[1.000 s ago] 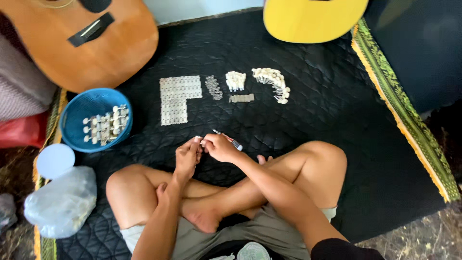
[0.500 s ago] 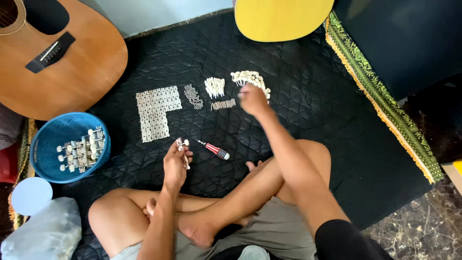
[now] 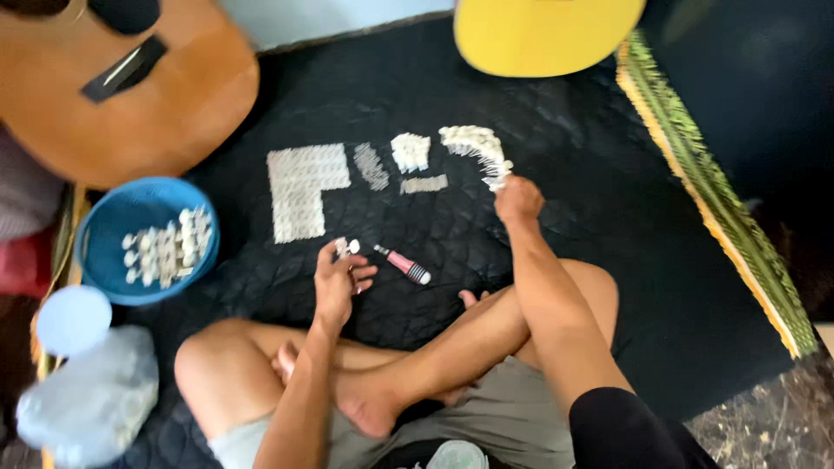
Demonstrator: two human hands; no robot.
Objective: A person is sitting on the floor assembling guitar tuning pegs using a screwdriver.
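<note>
I sit cross-legged on a black quilted mat [image 3: 556,130]. My left hand [image 3: 340,280] holds a small white-knobbed metal tuning peg [image 3: 347,247] above the mat. A pink-handled screwdriver [image 3: 402,263] lies on the mat just right of that hand. My right hand [image 3: 518,198] reaches forward, its fingers closed at the near end of a curved row of small white parts [image 3: 476,149]. Whether it grips one is hidden. Further left lie a white cluster [image 3: 410,151], a short strip [image 3: 423,183], a grey row [image 3: 371,165] and an L-shaped block of metal pieces [image 3: 301,188].
A blue bowl [image 3: 111,227] with several tuning pegs sits at the left. A brown acoustic guitar body [image 3: 130,95] lies at top left, a yellow guitar body [image 3: 543,33] at top centre. A clear plastic bag [image 3: 87,398] and pale lid [image 3: 72,319] are at lower left. A green-fringed mat edge [image 3: 712,200] runs along the right.
My right hand let go of the screwdriver, which now lies on the mat, and reached forward to the curved row of white parts. The left hand keeps the peg.
</note>
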